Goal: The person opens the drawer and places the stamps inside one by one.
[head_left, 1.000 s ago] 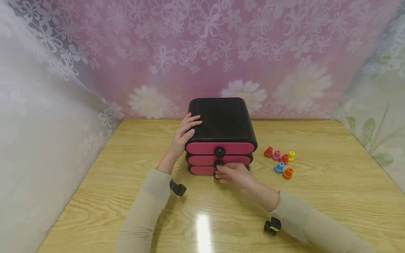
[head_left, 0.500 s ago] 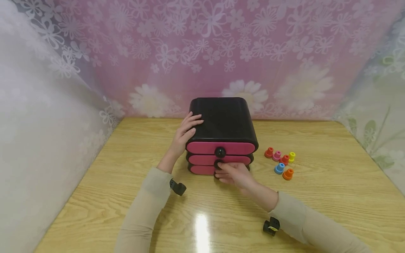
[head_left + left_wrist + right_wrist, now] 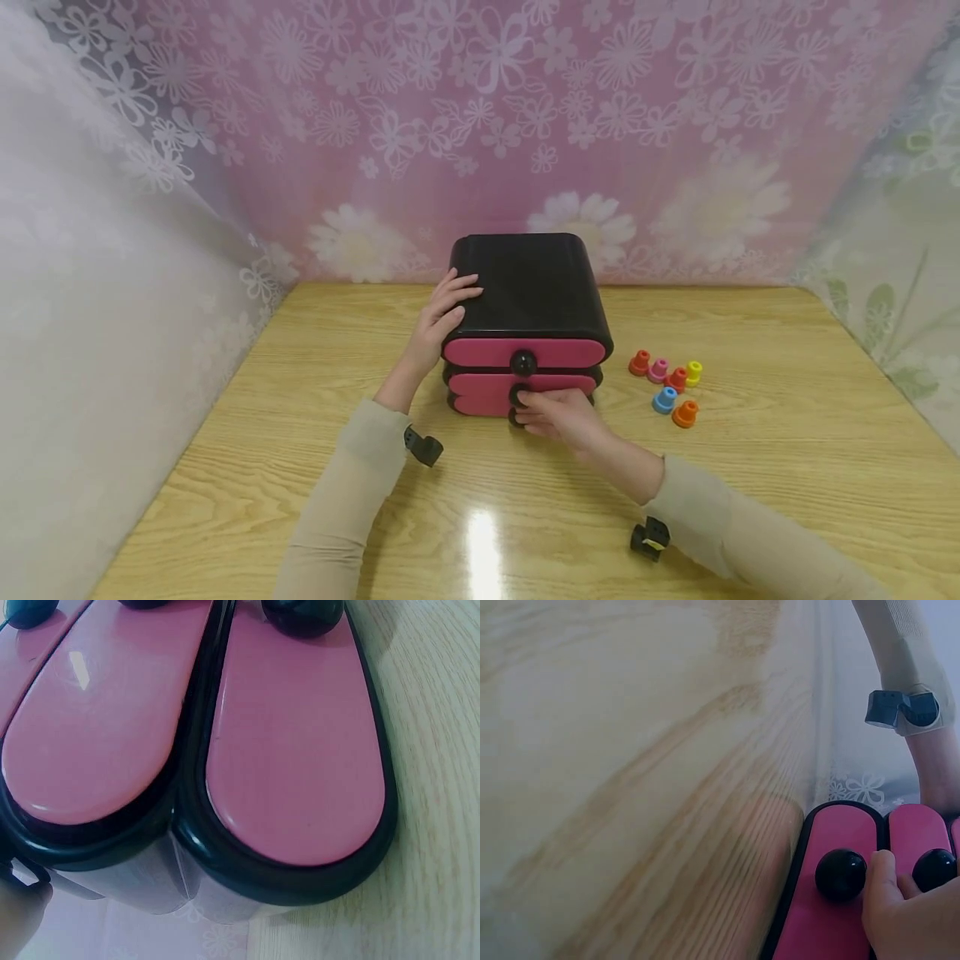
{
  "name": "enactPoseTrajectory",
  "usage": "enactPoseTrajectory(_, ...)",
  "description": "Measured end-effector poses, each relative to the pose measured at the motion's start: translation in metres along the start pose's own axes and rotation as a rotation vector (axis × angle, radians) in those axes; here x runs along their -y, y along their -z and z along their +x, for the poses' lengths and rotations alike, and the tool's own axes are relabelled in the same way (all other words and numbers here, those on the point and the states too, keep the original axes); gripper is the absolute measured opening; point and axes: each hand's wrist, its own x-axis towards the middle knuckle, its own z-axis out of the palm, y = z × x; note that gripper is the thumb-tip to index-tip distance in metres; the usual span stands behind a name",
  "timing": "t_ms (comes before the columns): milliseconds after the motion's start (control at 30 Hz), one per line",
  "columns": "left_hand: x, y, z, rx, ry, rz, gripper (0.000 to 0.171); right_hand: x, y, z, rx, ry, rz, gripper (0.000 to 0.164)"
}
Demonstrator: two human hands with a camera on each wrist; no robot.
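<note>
A small black chest with pink drawer fronts stands on the wooden table. My left hand rests on its upper left edge, fingers lying loosely over the top. With my right hand I pinch the round black knob of the middle drawer. That drawer's front stands slightly forward of the top drawer. In the right wrist view, a finger lies between the bottom drawer's knob and the middle knob. The left wrist view shows only a bit of the left hand.
Right of the chest stand several small cone-shaped plastic pieces, among them a blue one, an orange one and a yellow one. A pink flowered cloth hangs behind the table.
The middle drawer has come forward slightly, its front now covering more of the bottom drawer. My right hand keeps hold of the knob; my left hand stays on the chest.
</note>
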Motion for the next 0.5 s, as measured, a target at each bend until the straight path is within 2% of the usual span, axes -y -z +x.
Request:
enactPoseTrajectory(267,0.000,0.001,-0.001,0.002,-0.004,0.010,0.032,-0.003,0.000,-0.007,0.025,-0.019,-0.041,0.036)
enactPoseTrajectory(500,0.000,0.000,0.000,0.003,-0.004,0.014,0.032,-0.006,0.001,-0.018,0.072,0.009,-0.048,0.040)
